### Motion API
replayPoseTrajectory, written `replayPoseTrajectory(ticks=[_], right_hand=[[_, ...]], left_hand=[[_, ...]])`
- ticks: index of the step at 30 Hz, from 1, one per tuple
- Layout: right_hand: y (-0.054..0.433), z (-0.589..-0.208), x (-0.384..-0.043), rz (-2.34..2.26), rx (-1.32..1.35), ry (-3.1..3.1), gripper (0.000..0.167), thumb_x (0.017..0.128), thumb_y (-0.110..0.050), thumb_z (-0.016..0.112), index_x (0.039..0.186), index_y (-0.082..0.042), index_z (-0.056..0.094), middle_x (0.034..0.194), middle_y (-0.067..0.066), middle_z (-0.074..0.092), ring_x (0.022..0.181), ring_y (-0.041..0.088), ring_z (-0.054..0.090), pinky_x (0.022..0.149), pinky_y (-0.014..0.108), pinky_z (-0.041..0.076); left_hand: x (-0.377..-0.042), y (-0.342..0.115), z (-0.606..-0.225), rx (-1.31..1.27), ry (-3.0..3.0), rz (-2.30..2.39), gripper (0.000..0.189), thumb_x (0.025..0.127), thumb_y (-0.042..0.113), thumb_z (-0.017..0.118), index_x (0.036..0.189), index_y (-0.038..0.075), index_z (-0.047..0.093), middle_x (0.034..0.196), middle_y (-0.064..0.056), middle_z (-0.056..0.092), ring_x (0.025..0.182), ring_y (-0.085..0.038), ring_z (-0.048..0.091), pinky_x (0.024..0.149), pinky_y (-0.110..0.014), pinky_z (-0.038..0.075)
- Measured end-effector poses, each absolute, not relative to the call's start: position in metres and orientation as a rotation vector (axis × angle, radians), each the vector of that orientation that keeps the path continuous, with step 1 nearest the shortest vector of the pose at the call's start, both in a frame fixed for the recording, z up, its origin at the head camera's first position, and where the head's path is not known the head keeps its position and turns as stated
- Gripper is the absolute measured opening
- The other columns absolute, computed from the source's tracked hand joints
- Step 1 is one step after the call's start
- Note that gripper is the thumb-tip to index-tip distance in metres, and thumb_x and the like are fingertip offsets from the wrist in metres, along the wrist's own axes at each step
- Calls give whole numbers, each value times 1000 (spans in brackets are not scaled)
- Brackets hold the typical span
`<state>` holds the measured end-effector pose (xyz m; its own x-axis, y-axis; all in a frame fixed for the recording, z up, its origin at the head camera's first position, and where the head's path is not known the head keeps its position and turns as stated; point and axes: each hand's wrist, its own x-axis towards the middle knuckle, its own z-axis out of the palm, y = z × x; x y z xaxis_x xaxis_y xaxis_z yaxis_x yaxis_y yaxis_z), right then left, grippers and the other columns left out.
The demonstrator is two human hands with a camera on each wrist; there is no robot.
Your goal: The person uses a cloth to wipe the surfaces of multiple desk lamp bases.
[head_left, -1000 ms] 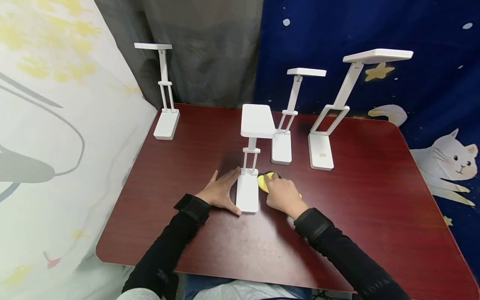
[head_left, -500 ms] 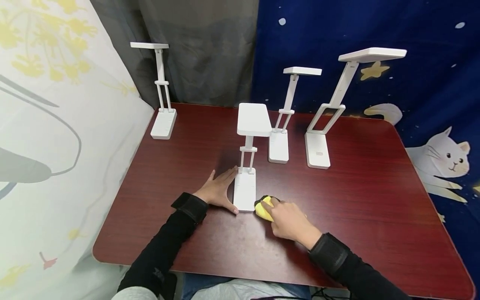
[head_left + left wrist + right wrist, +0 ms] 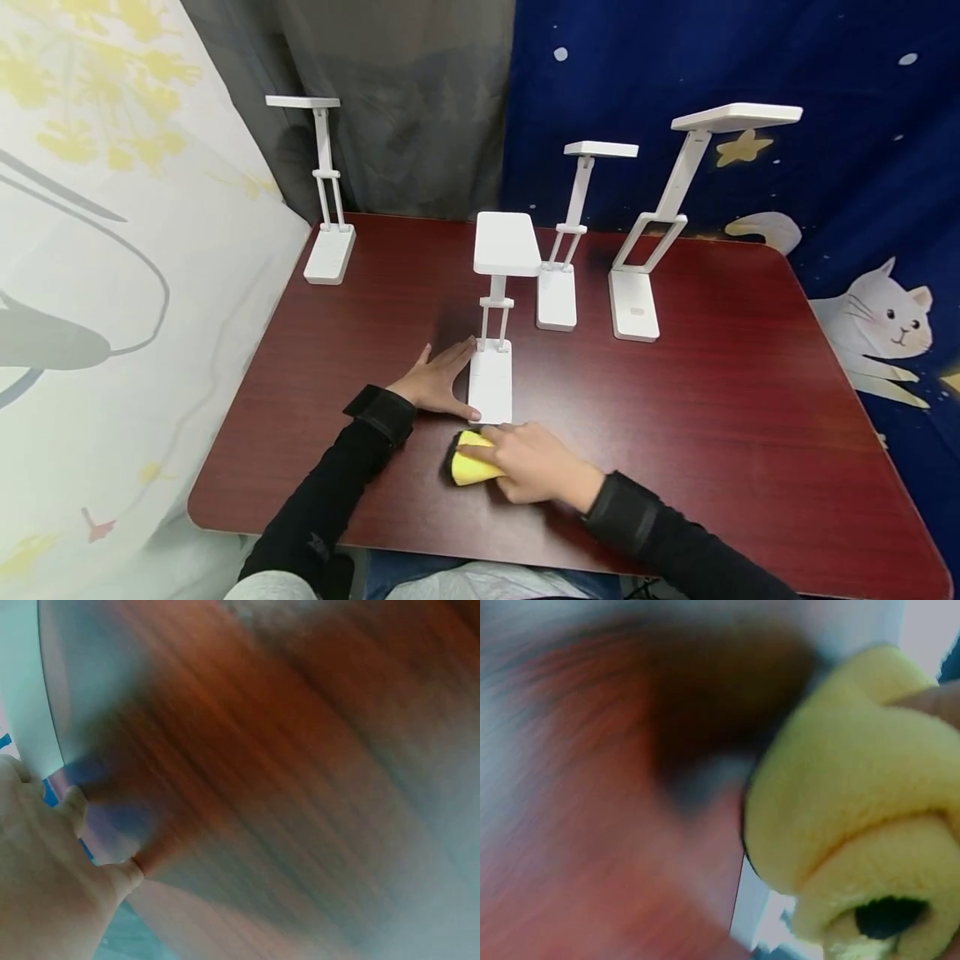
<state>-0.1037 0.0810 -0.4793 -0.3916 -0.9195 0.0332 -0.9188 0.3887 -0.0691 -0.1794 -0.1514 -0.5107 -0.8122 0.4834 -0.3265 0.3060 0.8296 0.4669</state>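
Note:
A white folding desk lamp stands upright in the middle of the table, its flat head level above the base. My left hand rests along the left side of that base, fingers straight toward the rear corner and thumb at the front corner. In my right hand is a folded yellow cloth with a dark edge, held low over the table just in front of the base. Soft, rolled folds of the cloth fill the right of the right wrist view. The left wrist view shows part of my left hand and blurred wood.
Behind the middle lamp stand a second white lamp and a larger one to its right. Another white lamp is at the far left corner. The reddish-brown table has curtains behind and a patterned sheet at left.
My right hand has brought the yellow cloth from the lamp base's right side, first toward me and then left, round to its front. My left hand has stayed at the base.

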Motion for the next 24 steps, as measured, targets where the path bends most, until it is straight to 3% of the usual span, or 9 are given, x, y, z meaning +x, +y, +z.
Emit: replayPoseTrajectory(ticks=[4, 9, 15, 24], right_hand=[[64, -494, -102, 23, -1818, 2725, 53, 81, -23, 76, 134, -25, 70, 113, 5, 71, 85, 18, 69, 53, 31, 54], [69, -501, -102, 19, -1719, 2846, 52, 79, -21, 78, 130, -26, 74, 125, 7, 73, 79, 21, 69, 50, 34, 54], [91, -500, -102, -18, -1661, 2891, 53, 73, -19, 80, 126, -26, 75, 104, 2, 72, 74, 20, 65, 52, 33, 53], [123, -491, -105, -121, -1436, 2899, 57, 68, -9, 75, 123, -21, 76, 97, 4, 69, 71, 21, 64, 48, 34, 52]], left_hand=[[-180, -147, -510, 605, 2570, 559, 125, 81, 59, 82, 169, 7, 10, 178, -10, 8, 164, -27, 15, 128, -68, 3], [-180, -146, -511, 603, 2583, 544, 126, 79, 59, 83, 169, 7, 10, 177, -11, 12, 164, -27, 17, 128, -68, 5], [-181, -150, -510, 598, 2592, 558, 127, 79, 58, 85, 169, 7, 12, 177, -10, 11, 163, -27, 18, 127, -70, 5], [-182, -155, -511, 585, 2568, 591, 127, 79, 57, 85, 169, 8, 11, 178, -8, 9, 164, -26, 17, 127, -69, 3]])
